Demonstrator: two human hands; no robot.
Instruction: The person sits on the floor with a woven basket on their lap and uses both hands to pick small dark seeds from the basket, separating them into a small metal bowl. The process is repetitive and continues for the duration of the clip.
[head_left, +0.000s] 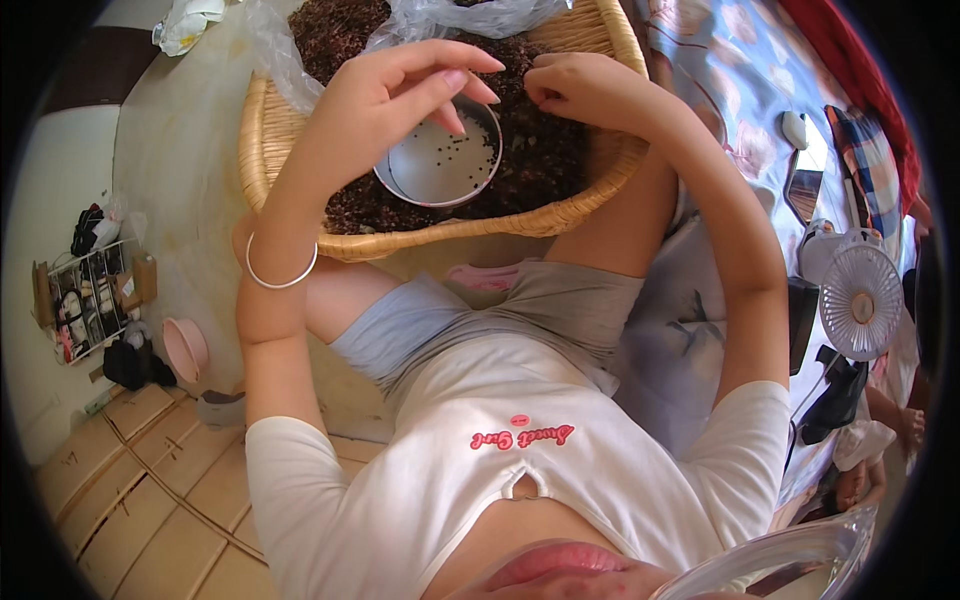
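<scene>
My left hand (409, 90), with a pale bangle (281, 285) on the forearm, is held over a round white bowl (442, 176). Its thumb and fingers are apart, with nothing visible between them. Small black round seeds are scattered across the bowl's bottom. The bowl sits among dark red-brown dried husks (544, 161), resembling Sichuan peppercorns, in a woven wicker basket (450, 236). To the right of the bowl, my right hand (574, 86) is low over the husks, fingers curled together. Whether anything is pinched in its fingertips is hidden.
Clear plastic bags (472, 16) lie over the basket's far side. Flower-patterned bedding (750, 142) at right bears a phone (808, 176) and a small white fan (862, 304). A pink basin (185, 349), a shoe rack (86, 300) and cardboard (172, 480) lie leftward. Another person's limbs (862, 480) show at lower right.
</scene>
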